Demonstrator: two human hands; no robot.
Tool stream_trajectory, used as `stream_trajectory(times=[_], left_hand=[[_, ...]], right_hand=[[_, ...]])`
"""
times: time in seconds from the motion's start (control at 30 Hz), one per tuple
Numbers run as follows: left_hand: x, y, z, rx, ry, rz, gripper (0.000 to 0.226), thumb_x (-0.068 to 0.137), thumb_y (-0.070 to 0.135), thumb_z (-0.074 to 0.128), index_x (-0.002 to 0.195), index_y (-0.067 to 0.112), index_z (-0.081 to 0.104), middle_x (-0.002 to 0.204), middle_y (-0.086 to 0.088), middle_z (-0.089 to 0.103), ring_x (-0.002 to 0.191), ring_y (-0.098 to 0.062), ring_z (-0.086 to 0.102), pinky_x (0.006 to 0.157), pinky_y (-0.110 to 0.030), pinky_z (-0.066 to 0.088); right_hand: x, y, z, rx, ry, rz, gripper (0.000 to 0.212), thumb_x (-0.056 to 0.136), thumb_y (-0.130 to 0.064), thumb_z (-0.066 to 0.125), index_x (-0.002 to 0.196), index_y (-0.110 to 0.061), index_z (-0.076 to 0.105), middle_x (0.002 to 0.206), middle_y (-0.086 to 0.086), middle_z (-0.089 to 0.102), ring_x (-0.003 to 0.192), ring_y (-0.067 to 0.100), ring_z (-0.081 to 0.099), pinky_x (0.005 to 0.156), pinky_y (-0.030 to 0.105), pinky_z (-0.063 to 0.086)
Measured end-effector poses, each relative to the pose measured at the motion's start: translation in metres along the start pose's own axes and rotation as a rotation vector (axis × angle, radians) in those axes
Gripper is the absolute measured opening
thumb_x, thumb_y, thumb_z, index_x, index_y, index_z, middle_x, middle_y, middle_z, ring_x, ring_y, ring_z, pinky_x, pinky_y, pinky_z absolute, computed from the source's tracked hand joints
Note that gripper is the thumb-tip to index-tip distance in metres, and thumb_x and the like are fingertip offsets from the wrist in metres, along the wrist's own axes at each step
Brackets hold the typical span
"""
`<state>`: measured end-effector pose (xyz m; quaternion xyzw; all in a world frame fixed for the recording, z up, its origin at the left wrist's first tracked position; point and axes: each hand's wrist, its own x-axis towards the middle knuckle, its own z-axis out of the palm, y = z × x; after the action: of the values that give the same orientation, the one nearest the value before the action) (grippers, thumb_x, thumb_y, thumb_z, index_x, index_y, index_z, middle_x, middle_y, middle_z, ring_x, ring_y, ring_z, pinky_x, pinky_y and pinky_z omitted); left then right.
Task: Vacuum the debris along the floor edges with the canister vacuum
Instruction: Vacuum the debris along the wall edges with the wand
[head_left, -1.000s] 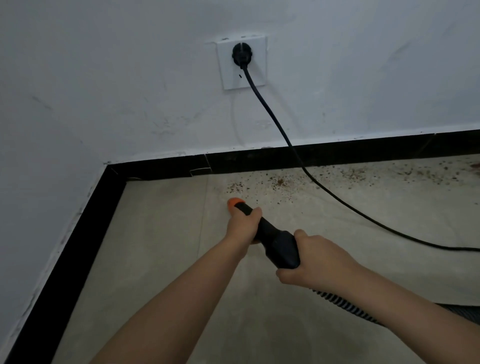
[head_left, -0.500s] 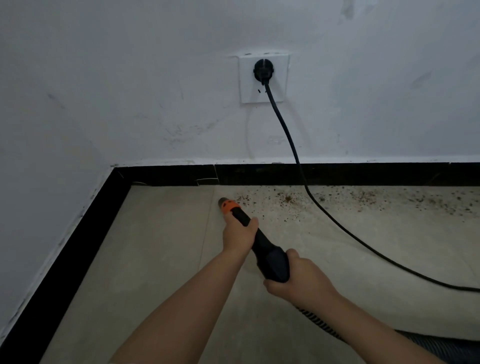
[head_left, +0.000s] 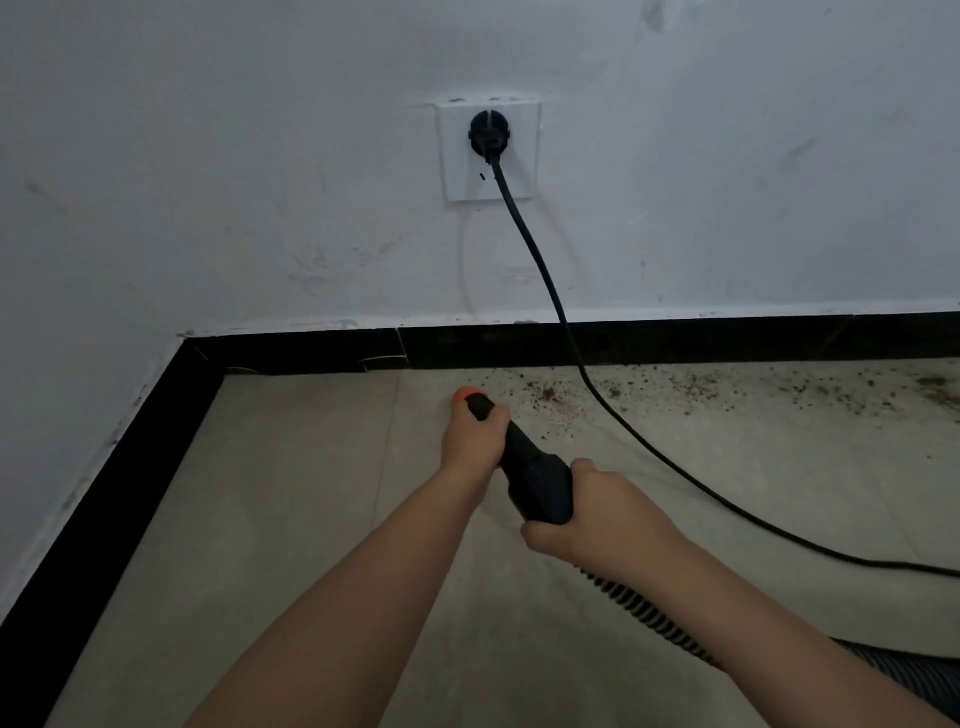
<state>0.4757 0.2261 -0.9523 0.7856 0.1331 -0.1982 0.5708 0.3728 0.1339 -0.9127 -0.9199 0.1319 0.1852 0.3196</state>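
Below socket (head_left: 488, 150), unlabelled nozzle (head_left: 524, 467); debris (head_left: 675, 389)

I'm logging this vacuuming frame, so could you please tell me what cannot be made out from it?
Head view only:
- Canister body: out of frame; the ribbed hose runs off the lower right edge.
- Nozzle opening: hidden; only the orange tip shows beyond the left hand.
- Any switch on the black wand: covered by the right hand.
- Power cord: its far end is cut off at the right edge.
- Debris: specks too small to identify.
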Motion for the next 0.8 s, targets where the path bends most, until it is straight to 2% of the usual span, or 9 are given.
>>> stream_trajectory(times=[0.13, 0.27, 0.4, 0.57, 0.7, 0.8], left_hand=[[-0.008, 0.0, 0.018, 0.049, -0.06, 0.007, 0.047, 0.095, 0.024, 0.045, 0.139, 0.014, 0.033, 0.121, -0.012, 0.053, 0.097, -0.023, 0.052, 0.085, -0.032, 0.046], [-0.015, 0.0, 0.031, 0.102, -0.11, 0.01, 0.051, 0.097, 0.029, 0.042, 0.144, 0.014, 0.027, 0.125, -0.012, 0.052, 0.108, -0.026, 0.054, 0.086, -0.031, 0.045], [-0.017, 0.003, 0.031, 0.15, -0.063, 0.006, 0.053, 0.097, 0.026, 0.041, 0.144, 0.01, 0.023, 0.127, -0.015, 0.052, 0.112, -0.029, 0.054, 0.088, -0.033, 0.046], [-0.007, 0.0, 0.013, 0.213, -0.021, 0.01, 0.057, 0.098, 0.026, 0.04, 0.147, 0.01, 0.016, 0.132, -0.017, 0.048, 0.115, -0.031, 0.052, 0.09, -0.033, 0.045], [0.004, -0.004, 0.001, 0.197, -0.024, 0.003, 0.062, 0.098, 0.027, 0.04, 0.149, 0.012, 0.008, 0.137, -0.019, 0.043, 0.119, -0.033, 0.049, 0.097, -0.037, 0.045], [0.007, -0.002, 0.0, 0.189, -0.028, 0.017, 0.063, 0.098, 0.026, 0.041, 0.149, 0.013, 0.007, 0.139, -0.018, 0.042, 0.12, -0.033, 0.048, 0.096, -0.035, 0.044]], right_hand=[[-0.011, 0.016, 0.002, 0.011, 0.045, 0.055, 0.04, 0.075, -0.043, 0.065, 0.094, -0.018, 0.04, 0.078, -0.007, 0.051, 0.064, 0.006, 0.052, 0.05, 0.02, 0.04], [-0.016, 0.029, 0.003, 0.0, 0.055, 0.092, 0.041, 0.076, -0.045, 0.064, 0.094, -0.018, 0.04, 0.08, -0.006, 0.053, 0.067, 0.008, 0.055, 0.053, 0.021, 0.042], [-0.011, 0.034, 0.005, 0.013, 0.05, 0.09, 0.041, 0.076, -0.044, 0.065, 0.096, -0.017, 0.041, 0.081, -0.006, 0.054, 0.068, 0.009, 0.056, 0.056, 0.023, 0.045], [0.007, 0.025, 0.015, 0.023, 0.024, 0.032, 0.04, 0.076, -0.043, 0.064, 0.095, -0.018, 0.039, 0.077, -0.008, 0.048, 0.062, 0.006, 0.049, 0.049, 0.019, 0.039], [0.017, 0.015, 0.023, 0.027, 0.01, 0.007, 0.04, 0.078, -0.042, 0.063, 0.095, -0.018, 0.036, 0.08, -0.006, 0.047, 0.07, 0.013, 0.052, 0.048, 0.02, 0.037], [0.023, 0.008, 0.024, 0.06, 0.017, 0.015, 0.04, 0.078, -0.042, 0.063, 0.096, -0.018, 0.036, 0.086, -0.003, 0.049, 0.075, 0.015, 0.053, 0.051, 0.021, 0.038]])
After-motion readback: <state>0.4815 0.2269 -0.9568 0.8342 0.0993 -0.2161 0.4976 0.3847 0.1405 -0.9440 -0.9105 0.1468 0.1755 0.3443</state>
